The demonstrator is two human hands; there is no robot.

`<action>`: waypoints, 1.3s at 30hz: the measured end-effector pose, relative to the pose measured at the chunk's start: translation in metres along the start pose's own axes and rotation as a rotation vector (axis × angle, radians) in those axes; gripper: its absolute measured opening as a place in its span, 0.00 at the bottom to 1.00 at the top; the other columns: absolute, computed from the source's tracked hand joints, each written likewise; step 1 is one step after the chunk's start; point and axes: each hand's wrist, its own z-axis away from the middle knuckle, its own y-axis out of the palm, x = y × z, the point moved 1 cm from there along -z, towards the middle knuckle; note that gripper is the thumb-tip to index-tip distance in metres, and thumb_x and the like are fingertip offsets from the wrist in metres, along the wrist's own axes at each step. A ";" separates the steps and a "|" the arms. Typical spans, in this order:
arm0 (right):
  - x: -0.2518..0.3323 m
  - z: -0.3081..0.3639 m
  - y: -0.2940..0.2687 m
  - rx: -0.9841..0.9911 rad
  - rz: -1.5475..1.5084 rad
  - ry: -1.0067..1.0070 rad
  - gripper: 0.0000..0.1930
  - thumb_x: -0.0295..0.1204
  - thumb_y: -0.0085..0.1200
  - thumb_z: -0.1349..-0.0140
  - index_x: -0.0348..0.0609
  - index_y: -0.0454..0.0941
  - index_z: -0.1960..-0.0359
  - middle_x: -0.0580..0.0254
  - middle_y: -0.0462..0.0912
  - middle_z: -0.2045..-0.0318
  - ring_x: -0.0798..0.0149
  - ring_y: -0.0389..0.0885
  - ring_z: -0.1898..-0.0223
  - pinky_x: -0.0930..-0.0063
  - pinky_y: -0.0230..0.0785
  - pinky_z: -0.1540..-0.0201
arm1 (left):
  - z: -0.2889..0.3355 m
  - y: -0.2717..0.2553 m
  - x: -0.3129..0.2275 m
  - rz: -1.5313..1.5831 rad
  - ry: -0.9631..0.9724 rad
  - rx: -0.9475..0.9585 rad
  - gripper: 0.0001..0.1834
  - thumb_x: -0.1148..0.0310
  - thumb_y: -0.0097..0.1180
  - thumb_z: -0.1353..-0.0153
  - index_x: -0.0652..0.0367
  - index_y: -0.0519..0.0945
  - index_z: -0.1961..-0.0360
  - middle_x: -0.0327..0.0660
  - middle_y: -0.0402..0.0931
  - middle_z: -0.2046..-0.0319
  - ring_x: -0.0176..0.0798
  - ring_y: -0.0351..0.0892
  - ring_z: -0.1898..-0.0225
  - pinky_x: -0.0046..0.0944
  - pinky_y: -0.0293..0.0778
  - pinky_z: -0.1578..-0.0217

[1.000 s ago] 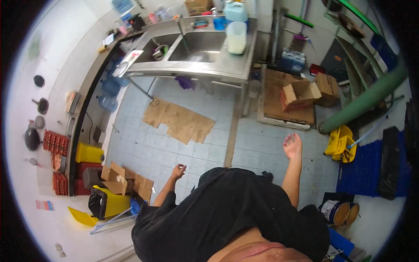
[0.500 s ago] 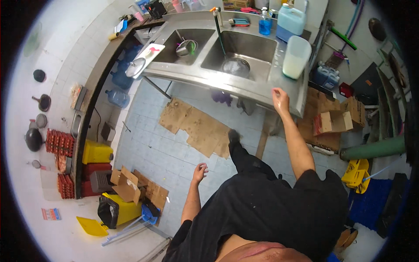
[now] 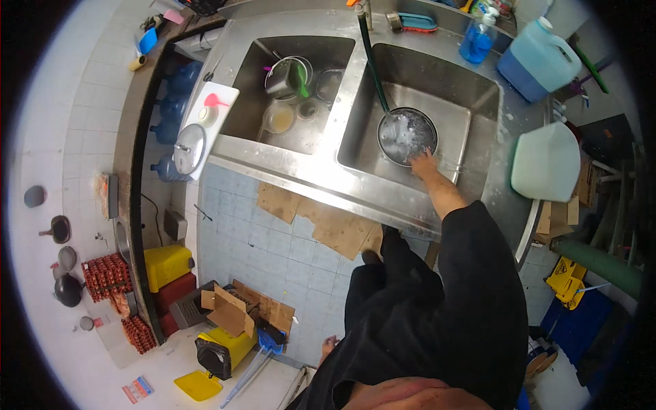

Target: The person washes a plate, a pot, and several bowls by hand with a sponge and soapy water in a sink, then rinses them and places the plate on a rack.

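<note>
In the right sink basin (image 3: 471, 130) sits a round dark pan (image 3: 432, 131) with foamy water in it. My right hand (image 3: 424, 162) is at the pan's near edge, its fingers over the rim. A dark green hose (image 3: 372, 65) runs down from the tap and ends at the pan's far side. Low beside my body, my left hand (image 3: 329, 345) shows only in part; its fingers are loosely bent and apart, with nothing seen in them.
The left basin (image 3: 239, 113) holds a metal pot (image 3: 283, 78) and several containers. A white board (image 3: 223, 102) bears a metal lid (image 3: 189, 148). Right of the sink stand a blue soap bottle (image 3: 477, 42), a jug (image 3: 536, 65) and a pale container (image 3: 544, 164). Cardboard (image 3: 335, 229) lies underfoot.
I have moved closer to the sink. My right hand has gone from the counter's front edge to the pan in the right basin. My left hand is now mostly behind my body.
</note>
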 end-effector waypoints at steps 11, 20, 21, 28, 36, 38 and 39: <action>0.011 -0.037 -0.062 -0.068 -0.548 -0.056 0.17 0.41 0.51 0.40 0.38 0.80 0.64 0.43 0.80 0.60 0.41 0.77 0.56 0.52 0.70 0.55 | -0.137 0.012 -0.127 -0.392 0.225 0.190 0.19 0.54 0.50 0.36 0.58 0.72 0.55 0.40 0.78 0.67 0.40 0.80 0.63 0.38 0.76 0.69; -0.010 -0.013 -0.096 -0.244 -1.287 0.206 0.23 0.46 0.55 0.41 0.33 0.81 0.61 0.49 0.83 0.63 0.56 0.81 0.61 0.63 0.70 0.56 | -0.218 0.001 -0.393 -0.150 0.050 0.052 0.12 0.59 0.50 0.36 0.52 0.72 0.56 0.42 0.78 0.64 0.38 0.80 0.68 0.32 0.71 0.78; -0.021 -0.019 -0.073 -0.262 -1.289 0.243 0.23 0.46 0.55 0.41 0.33 0.81 0.61 0.49 0.83 0.63 0.56 0.81 0.61 0.63 0.70 0.56 | -0.224 0.008 -0.416 -0.250 0.074 0.150 0.11 0.61 0.50 0.36 0.54 0.73 0.58 0.42 0.78 0.67 0.37 0.80 0.70 0.32 0.71 0.78; -0.003 -0.025 -0.076 -0.255 -1.702 0.957 0.32 0.50 0.55 0.41 0.30 0.72 0.48 0.44 0.72 0.45 0.51 0.68 0.42 0.66 0.59 0.40 | -0.194 0.064 -0.593 -0.695 0.421 0.628 0.13 0.62 0.51 0.36 0.64 0.76 0.64 0.40 0.75 0.83 0.31 0.76 0.80 0.33 0.73 0.76; 0.005 -0.053 -0.013 -0.481 -2.435 1.486 0.36 0.61 0.42 0.39 0.44 0.67 0.42 0.54 0.71 0.44 0.52 0.72 0.46 0.53 0.65 0.45 | -0.157 0.258 -0.728 -0.691 0.728 0.829 0.14 0.61 0.50 0.34 0.62 0.76 0.62 0.36 0.75 0.78 0.30 0.73 0.77 0.31 0.69 0.75; 0.003 -0.056 -0.010 -0.650 -2.794 1.218 0.37 0.59 0.46 0.39 0.41 0.63 0.40 0.53 0.70 0.43 0.51 0.71 0.45 0.53 0.64 0.43 | -0.165 0.308 -0.724 -0.520 0.653 0.871 0.13 0.60 0.51 0.35 0.60 0.76 0.59 0.35 0.76 0.73 0.29 0.74 0.73 0.30 0.69 0.72; 0.005 -0.059 -0.010 -0.802 -3.122 0.864 0.38 0.56 0.49 0.40 0.38 0.59 0.38 0.53 0.68 0.42 0.51 0.70 0.44 0.53 0.62 0.41 | -0.178 0.327 -0.713 -0.436 0.635 0.895 0.13 0.60 0.51 0.35 0.59 0.75 0.57 0.35 0.76 0.70 0.28 0.74 0.70 0.29 0.70 0.70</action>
